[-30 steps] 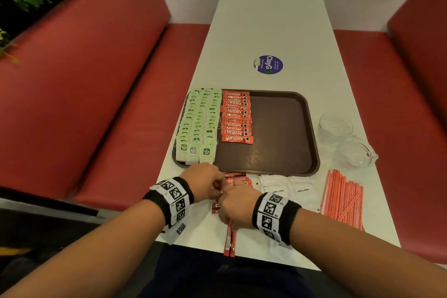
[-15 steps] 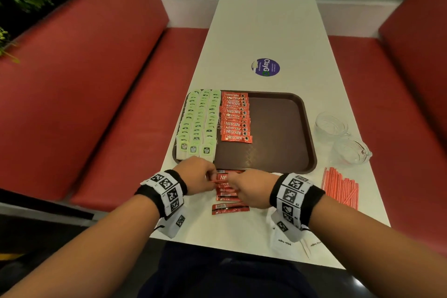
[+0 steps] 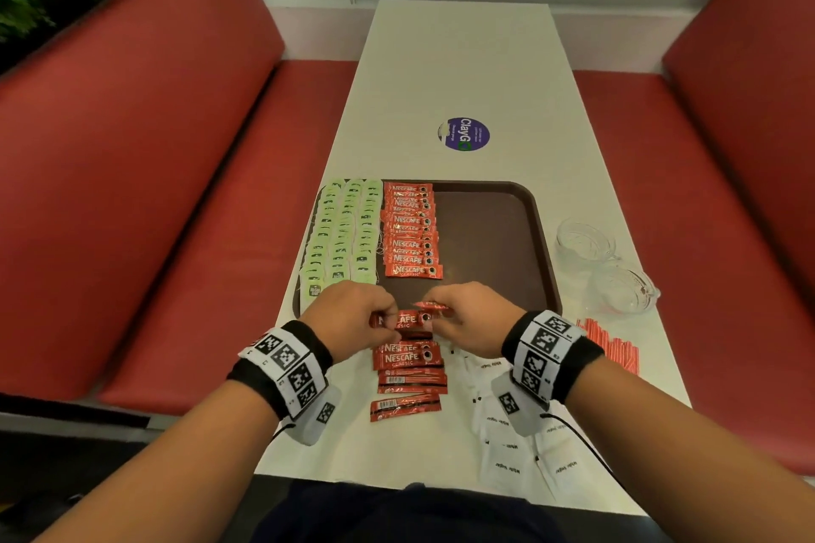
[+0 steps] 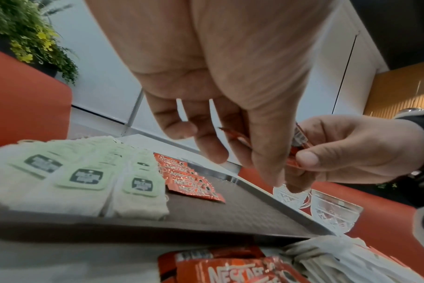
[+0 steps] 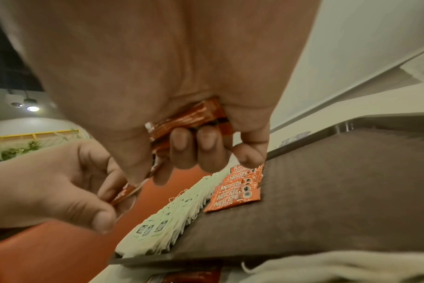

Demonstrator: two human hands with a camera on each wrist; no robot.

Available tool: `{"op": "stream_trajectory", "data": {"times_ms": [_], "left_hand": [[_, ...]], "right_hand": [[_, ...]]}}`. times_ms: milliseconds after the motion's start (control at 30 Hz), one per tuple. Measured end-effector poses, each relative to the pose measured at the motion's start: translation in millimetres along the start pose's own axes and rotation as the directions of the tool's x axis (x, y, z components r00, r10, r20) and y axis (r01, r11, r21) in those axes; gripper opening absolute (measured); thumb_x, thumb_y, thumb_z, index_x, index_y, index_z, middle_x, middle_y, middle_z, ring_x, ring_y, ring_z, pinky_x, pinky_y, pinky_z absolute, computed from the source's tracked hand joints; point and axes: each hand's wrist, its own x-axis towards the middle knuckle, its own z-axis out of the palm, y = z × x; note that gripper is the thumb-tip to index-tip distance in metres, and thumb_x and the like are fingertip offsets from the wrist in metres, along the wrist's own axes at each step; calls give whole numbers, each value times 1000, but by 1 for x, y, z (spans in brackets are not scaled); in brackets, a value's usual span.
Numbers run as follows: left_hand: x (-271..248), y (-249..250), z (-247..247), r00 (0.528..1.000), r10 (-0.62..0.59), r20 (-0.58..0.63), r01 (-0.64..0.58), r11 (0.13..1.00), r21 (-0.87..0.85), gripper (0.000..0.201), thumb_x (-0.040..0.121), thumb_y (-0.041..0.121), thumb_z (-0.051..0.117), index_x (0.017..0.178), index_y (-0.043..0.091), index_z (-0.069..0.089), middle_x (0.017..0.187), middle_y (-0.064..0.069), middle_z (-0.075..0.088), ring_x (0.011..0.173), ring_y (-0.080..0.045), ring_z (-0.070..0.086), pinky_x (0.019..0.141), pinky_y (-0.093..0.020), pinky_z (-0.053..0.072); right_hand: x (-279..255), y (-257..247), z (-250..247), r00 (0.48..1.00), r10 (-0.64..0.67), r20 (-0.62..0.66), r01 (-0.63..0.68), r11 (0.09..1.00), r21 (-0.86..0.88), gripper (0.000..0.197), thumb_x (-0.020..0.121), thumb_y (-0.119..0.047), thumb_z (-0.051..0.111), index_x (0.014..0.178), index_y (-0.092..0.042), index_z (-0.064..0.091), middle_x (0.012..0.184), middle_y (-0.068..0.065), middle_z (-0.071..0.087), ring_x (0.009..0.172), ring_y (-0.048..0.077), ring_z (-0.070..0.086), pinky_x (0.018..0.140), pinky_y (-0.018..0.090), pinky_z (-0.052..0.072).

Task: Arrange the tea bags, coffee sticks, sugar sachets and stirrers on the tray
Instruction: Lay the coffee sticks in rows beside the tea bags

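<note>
— White table (image 3: 458, 71) between red benches (image 3: 132, 172): what sits on the brown tray (image 3: 494, 242)?
— Green tea bags (image 3: 339, 234), red Nescafé coffee sticks (image 3: 412, 229) in rows.
— Left wrist?
— Left hand (image 4: 218, 76) pinches a held coffee stick (image 4: 294, 153).
— Right wrist?
— Right hand (image 5: 172, 76) grips red sticks too.

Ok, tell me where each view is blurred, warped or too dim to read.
Head view: sharp centrally, benches bowed by wide-angle lens, glass cups faint. Left wrist view: tea bags smeared, left hand looms large. Right wrist view: dim, right hand fills the frame, tray soft.
</note>
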Motion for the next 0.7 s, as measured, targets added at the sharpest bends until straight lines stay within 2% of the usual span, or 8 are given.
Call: {"op": "stream_trajectory", "data": {"times_ms": [67, 200, 300, 367, 433, 533, 600, 700], "left_hand": [[5, 3, -1, 1000, -19, -1, 19, 998, -56, 20, 77, 41, 81, 78, 31, 64, 74, 18, 63, 73, 0, 58, 68, -22, 48], [20, 5, -1, 999, -35, -24, 31, 987, -161, 14, 87, 35, 74, 96, 35, 63, 86, 17, 68, 81, -2, 62, 75, -22, 48], [41, 1, -1, 996, -62, -62, 57, 996, -74, 6, 89, 34, 71, 94, 34, 68, 83, 16, 66, 80, -4, 59, 73, -20, 45], [56, -6, 3, 988, -120, -97, 117, 992, -42, 4, 88, 34, 71, 86, 35, 67, 79, 15, 65, 78, -6, 58, 78, -28, 50], [70, -14, 11, 975, -187, -120, 190, 982, 8, 7, 86, 36, 73, 82, 35, 67, 79, 17, 64, 79, -8, 60, 86, -36, 52], [85, -20, 22, 964, -247, -99, 260, 953, 155, 8, 85, 43, 71, 85, 36, 69, 86, 16, 64, 89, -14, 59, 91, -43, 50], [94, -21, 26, 963, -259, -80, 271, 938, 216, 10, 86, 46, 70, 87, 37, 69, 90, 14, 65, 93, -16, 58, 91, -43, 49], [105, -23, 28, 952, -298, -73, 307, 917, 255, 13, 85, 49, 71, 89, 37, 71, 94, 12, 67, 97, -17, 58, 92, -42, 48]], "right_hand": [[3, 6, -1, 1000, -4, -22, 4, 1000, 15, 6, 97, -30, 61, 92, -31, 58, 87, -11, 63, 83, 11, 60, 77, 32, 51], [10, 16, -5, 996, 8, -85, -6, 1000, 26, 8, 95, -26, 61, 87, -29, 60, 81, -11, 61, 79, 12, 59, 74, 32, 49], [15, 21, -9, 988, 39, -148, -33, 999, 44, 7, 97, -29, 58, 97, -27, 65, 85, -9, 65, 80, 14, 61, 75, 32, 49], [19, 24, -13, 980, 68, -188, -61, 997, 41, 13, 100, -32, 54, 100, -24, 64, 86, -10, 63, 80, 15, 60, 72, 31, 46], [21, 28, -16, 976, 91, -197, -87, 996, 31, 19, 101, -36, 50, 93, -23, 60, 82, -10, 60, 76, 13, 57, 69, 32, 43], [22, 34, -20, 974, 141, -177, -136, 990, 41, 29, 102, -39, 42, 87, -19, 57, 82, -4, 59, 76, 16, 57, 71, 37, 48], [22, 38, -20, 968, 170, -182, -163, 985, 54, 31, 102, -35, 38, 88, -16, 59, 84, 0, 60, 78, 19, 58, 76, 41, 50], [24, 45, -21, 958, 235, -165, -230, 972, 48, 27, 99, -31, 40, 89, -15, 59, 83, 2, 61, 78, 22, 59, 76, 40, 51]]}}
